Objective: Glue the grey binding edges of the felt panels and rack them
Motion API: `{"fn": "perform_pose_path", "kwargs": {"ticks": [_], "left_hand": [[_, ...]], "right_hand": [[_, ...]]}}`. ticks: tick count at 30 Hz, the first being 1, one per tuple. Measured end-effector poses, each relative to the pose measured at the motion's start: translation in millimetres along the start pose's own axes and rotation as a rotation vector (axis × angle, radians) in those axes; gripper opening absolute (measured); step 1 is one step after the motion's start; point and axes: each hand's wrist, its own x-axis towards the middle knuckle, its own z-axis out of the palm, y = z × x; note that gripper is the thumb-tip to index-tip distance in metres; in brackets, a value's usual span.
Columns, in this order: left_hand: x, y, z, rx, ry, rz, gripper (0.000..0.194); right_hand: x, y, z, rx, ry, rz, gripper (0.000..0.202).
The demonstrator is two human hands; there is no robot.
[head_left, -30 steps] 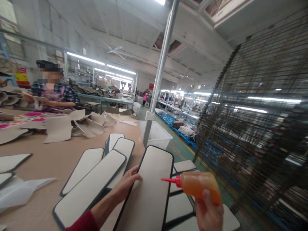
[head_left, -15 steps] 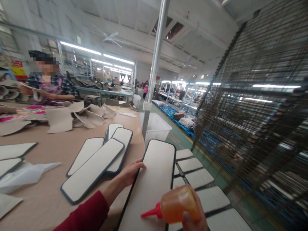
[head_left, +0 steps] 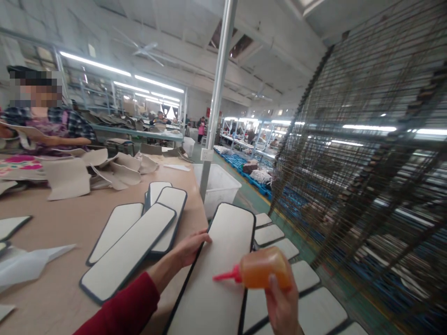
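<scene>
My left hand grips the left edge of a long white panel with a dark rim, thumb on its face and the other fingers hidden under it. In my right hand is a squeeze bottle of amber liquid, tipped sideways with its red nozzle pointing left over the panel's face. Whether the tip touches the surface I cannot tell. Left of the panel, several similar rimmed panels lie in an overlapping pile on the brown table.
More rimmed panels lie in rows on the right. A white bin stands behind a metal post. Grey-beige sheets are heaped at the table's far side, near a seated person. A tall wire rack fills the right.
The bottle has moved up along the panel, its nozzle now farther from me. My left hand keeps its hold. The view has turned slightly right.
</scene>
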Motion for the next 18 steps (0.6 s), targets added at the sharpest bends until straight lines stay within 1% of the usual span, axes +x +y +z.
{"fn": "perform_pose_path", "kwargs": {"ticks": [2, 3, 4, 5, 8, 9, 10, 11, 13, 15, 17, 18], "left_hand": [[0, 6, -11.4, 0.006, 0.004, 0.026, 0.048], [-2, 8, -16.0, 0.013, -0.008, 0.031, 0.048], [-4, 10, -19.4, 0.020, -0.029, 0.028, 0.048], [-7, 12, -21.8, 0.024, -0.056, 0.020, 0.049], [-16, 14, -25.9, 0.026, -0.122, -0.015, 0.049], [-19, 14, -27.8, 0.022, -0.125, -0.016, 0.049], [-20, 15, -30.5, 0.017, -0.115, -0.014, 0.048], [-21, 16, -34.2, 0.011, -0.095, -0.010, 0.047], [-21, 17, -44.6, -0.005, -0.042, -0.002, 0.044], [-20, 18, -56.3, -0.013, -0.001, -0.001, 0.041], [-21, 19, -65.0, -0.008, 0.012, 0.002, 0.041], [-21, 20, -67.0, 0.000, 0.006, 0.002, 0.042]], "right_hand": [[-25, 8, -1, -0.017, -0.079, 0.020, 0.073], [-29, 7, 1, -0.019, -0.082, 0.011, 0.074], [-26, 4, 5, -0.022, -0.061, -0.007, 0.074], [-18, -3, 10, -0.024, -0.014, -0.035, 0.072], [22, -25, 26, -0.032, 0.141, -0.148, 0.068], [31, -29, 29, -0.032, 0.157, -0.173, 0.069], [35, -31, 30, -0.032, 0.162, -0.180, 0.069], [32, -29, 29, -0.029, 0.150, -0.158, 0.070], [8, -18, 23, -0.031, 0.102, -0.049, 0.069], [-28, -1, 16, -0.027, 0.022, 0.086, 0.068], [-57, 8, 14, -0.005, -0.060, 0.110, 0.069], [-63, 8, 17, 0.002, -0.065, 0.108, 0.068]]}}
